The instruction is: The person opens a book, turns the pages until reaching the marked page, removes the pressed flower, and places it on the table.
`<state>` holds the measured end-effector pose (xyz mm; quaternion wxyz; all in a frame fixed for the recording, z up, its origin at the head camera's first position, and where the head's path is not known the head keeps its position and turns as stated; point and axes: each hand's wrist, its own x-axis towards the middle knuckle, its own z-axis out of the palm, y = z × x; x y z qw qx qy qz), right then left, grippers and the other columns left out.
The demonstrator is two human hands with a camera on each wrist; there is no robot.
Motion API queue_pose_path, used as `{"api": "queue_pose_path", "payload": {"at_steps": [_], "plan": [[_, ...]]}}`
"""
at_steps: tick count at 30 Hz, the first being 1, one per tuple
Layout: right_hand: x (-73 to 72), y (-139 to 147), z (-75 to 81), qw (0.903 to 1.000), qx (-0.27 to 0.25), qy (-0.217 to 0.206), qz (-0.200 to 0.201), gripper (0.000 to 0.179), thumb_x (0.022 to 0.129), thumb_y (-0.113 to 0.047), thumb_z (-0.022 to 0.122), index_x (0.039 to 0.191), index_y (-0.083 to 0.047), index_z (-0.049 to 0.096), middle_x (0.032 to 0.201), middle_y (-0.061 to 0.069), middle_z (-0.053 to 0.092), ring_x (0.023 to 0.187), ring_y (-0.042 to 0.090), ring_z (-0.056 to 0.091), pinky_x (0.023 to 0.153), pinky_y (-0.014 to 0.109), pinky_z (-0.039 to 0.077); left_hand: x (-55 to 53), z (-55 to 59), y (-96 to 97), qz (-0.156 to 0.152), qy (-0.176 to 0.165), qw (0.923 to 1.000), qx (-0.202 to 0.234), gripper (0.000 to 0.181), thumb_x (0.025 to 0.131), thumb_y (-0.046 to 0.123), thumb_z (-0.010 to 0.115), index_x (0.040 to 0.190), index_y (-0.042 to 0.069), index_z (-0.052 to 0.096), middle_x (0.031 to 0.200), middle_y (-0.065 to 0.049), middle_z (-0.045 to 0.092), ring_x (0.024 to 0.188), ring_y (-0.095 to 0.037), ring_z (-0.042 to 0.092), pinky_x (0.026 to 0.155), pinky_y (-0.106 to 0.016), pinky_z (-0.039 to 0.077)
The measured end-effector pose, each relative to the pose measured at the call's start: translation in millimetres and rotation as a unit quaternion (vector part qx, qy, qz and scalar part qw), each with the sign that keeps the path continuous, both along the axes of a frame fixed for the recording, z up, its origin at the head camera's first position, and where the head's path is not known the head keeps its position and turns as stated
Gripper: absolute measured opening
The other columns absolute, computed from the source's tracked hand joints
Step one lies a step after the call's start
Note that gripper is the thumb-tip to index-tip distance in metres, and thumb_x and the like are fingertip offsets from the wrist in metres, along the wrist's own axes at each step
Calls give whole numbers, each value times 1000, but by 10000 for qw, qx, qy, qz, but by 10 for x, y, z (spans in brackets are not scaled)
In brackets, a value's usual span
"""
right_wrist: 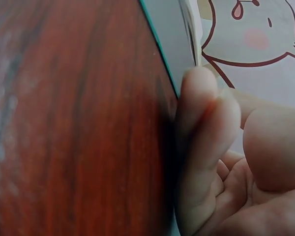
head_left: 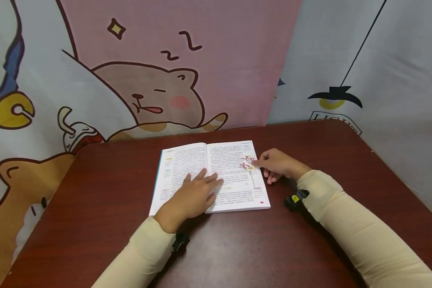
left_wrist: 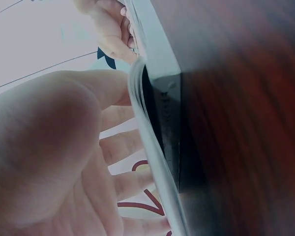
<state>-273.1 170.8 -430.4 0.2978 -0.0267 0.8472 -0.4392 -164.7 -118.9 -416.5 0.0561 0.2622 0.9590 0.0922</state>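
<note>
An open book (head_left: 187, 160) with printed pages lies on the table, its spine near the middle. On its right page is a thin sprig of small dried pink-red flowers (head_left: 247, 163), the stem pointing toward the book's near edge. My left hand (head_left: 192, 196) rests across the lower middle of the book with fingers spread; the left wrist view shows its fingers (left_wrist: 123, 147) along the page edge. At the book's right edge, my right hand (head_left: 277, 164) pinches the sprig by its flower heads. In the right wrist view its other fingers (right_wrist: 201, 123) are curled beside the book's edge.
The book lies on a dark red-brown wooden table (head_left: 237, 248) with rounded far corners. Behind it hangs a cloth backdrop (head_left: 237, 60) with cartoon animals. A black camera strap (head_left: 295, 200) is worn on the right wrist, another (head_left: 180, 242) on the left.
</note>
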Motion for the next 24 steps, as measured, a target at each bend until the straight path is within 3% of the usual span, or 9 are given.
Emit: {"api": "queue_pose_path", "payload": {"at_steps": [24], "plan": [[13, 90, -53, 9995, -302, 64, 12, 33, 101, -30, 59, 115, 0, 62, 68, 4, 59, 49, 12, 62, 49, 25, 53, 12, 9, -2, 2, -8, 10000, 40, 46, 100, 24, 57, 146, 20, 54, 155, -2, 47, 149, -33, 34, 112, -72, 28]]}}
